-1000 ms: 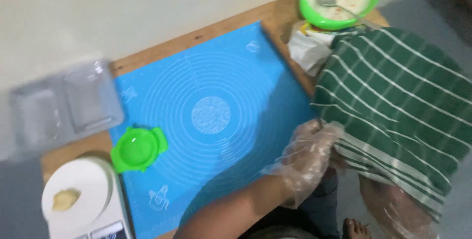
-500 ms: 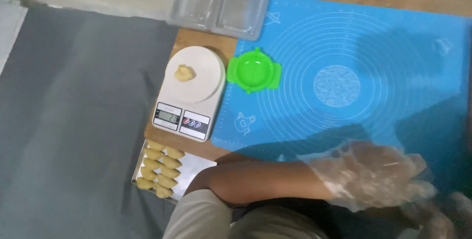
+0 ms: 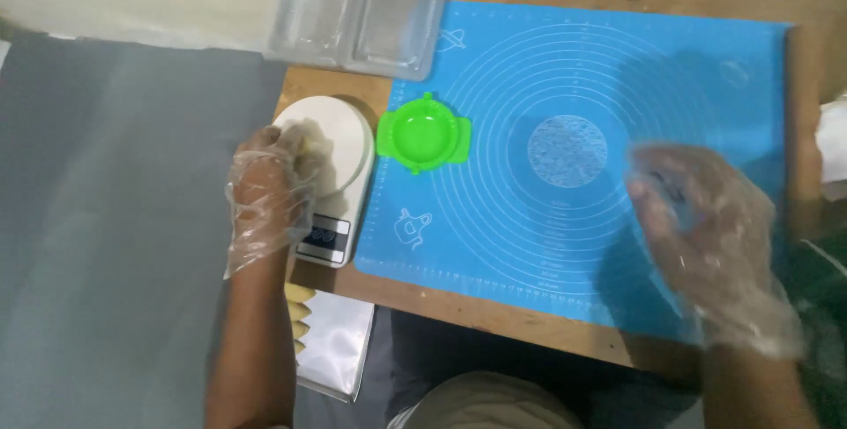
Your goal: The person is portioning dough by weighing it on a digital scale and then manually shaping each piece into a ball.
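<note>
My left hand (image 3: 269, 189), in a clear plastic glove, reaches onto the white kitchen scale (image 3: 340, 151) and its fingers close around the small yellowish dough piece (image 3: 311, 139) on the scale's round plate. My right hand (image 3: 701, 226), also gloved and blurred, hovers with spread fingers over the right part of the blue silicone baking mat (image 3: 565, 85) and holds nothing. A bright green dumpling press (image 3: 423, 136) lies open on the mat's left edge, right beside the scale.
A clear plastic two-part tray (image 3: 362, 10) sits at the table's far edge. The wooden table (image 3: 529, 327) shows around the mat. Shaped yellow dough pieces (image 3: 300, 314) lie on white paper below the scale. Grey floor lies at the left.
My left hand moved from the mat's near edge over to the scale and closed on the dough piece. My right hand rose into view over the mat. The camera shifted right.
</note>
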